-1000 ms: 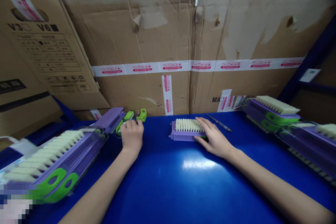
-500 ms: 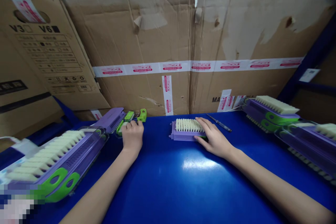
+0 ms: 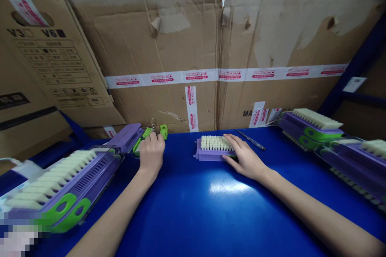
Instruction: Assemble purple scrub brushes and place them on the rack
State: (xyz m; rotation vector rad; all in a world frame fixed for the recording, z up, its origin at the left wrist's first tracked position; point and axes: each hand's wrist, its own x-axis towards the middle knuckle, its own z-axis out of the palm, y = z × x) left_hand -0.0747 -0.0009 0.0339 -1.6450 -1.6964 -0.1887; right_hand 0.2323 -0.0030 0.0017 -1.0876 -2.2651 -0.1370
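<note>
My left hand [image 3: 151, 154] is closed at the back left of the blue table, its fingertips hidden behind the knuckles. A thin metal coil spring [image 3: 153, 124] rises just above those fingers and appears pinched in them. Around that hand lie small green plastic parts [image 3: 163, 131], partly covered by it. My right hand [image 3: 245, 158] grips the right end of a purple brush [image 3: 212, 155], thumb along the front side and fingers over the top. The brush rests on the table with its cream bristles facing up.
A screwdriver [image 3: 255, 143] lies behind my right hand. Purple-and-green brushes with cream bristles stand at the left [image 3: 90, 180] and right [image 3: 310, 130]. A purple cover [image 3: 128, 136] leans near the small parts. Cardboard [image 3: 169, 48] walls the back.
A coil spring now shows upright above my left fingers, where metal parts lay low beside the hand before. My right hand stays on the brush. The view shifts slightly.
</note>
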